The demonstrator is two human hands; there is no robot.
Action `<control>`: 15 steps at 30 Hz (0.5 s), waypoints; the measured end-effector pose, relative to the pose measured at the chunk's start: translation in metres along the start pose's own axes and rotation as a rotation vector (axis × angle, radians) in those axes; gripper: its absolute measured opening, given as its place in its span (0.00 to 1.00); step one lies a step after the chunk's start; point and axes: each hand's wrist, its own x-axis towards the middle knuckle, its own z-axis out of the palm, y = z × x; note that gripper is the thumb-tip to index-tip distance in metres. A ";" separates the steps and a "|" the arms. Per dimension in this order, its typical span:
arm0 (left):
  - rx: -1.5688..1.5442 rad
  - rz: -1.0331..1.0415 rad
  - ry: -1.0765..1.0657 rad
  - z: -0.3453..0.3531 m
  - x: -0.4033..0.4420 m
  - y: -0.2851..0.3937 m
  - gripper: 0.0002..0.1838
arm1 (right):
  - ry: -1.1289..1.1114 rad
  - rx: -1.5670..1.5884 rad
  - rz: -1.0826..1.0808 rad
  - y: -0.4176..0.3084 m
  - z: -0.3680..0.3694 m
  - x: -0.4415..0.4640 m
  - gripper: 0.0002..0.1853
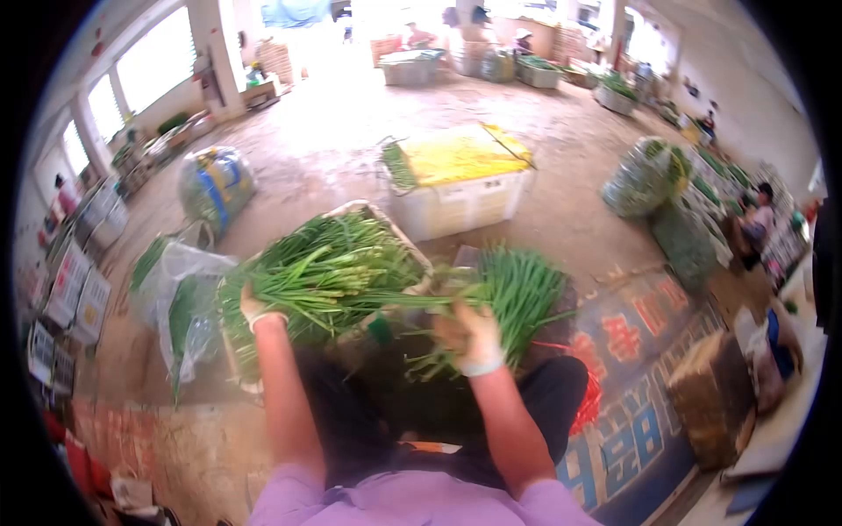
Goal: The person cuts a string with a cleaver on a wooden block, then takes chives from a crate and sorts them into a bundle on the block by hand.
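Heaped in and over the pale-rimmed basket [360, 207]: long green stalks [329, 267], grasped by the fingers of the left hand [261, 311]. Right of the basket: a second bunch [524, 287], against the right hand [474, 331], with fingers too blurred to tell whether clenched. Beyond the basket: a yellow-topped white box [458, 206] on worn floor [316, 162]. Right of the basket, nearer: a lettered sheet [633, 434]. Far left beyond the basket: bright windows [158, 60].

Pale walls [728, 57], worn brown floor [303, 175], bright windows [158, 57], white pillar [210, 39]
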 end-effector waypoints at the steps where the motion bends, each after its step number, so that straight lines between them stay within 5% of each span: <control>1: -0.012 0.034 0.010 -0.004 0.003 0.007 0.19 | 0.141 0.004 -0.094 -0.005 0.002 -0.007 0.17; 11: 0.052 0.076 -0.128 -0.011 0.003 0.037 0.27 | 0.189 0.071 -0.447 -0.057 -0.007 0.022 0.11; 15: 0.190 -0.015 -0.106 0.009 -0.043 -0.004 0.12 | 0.156 -0.119 -0.319 -0.027 0.005 0.046 0.10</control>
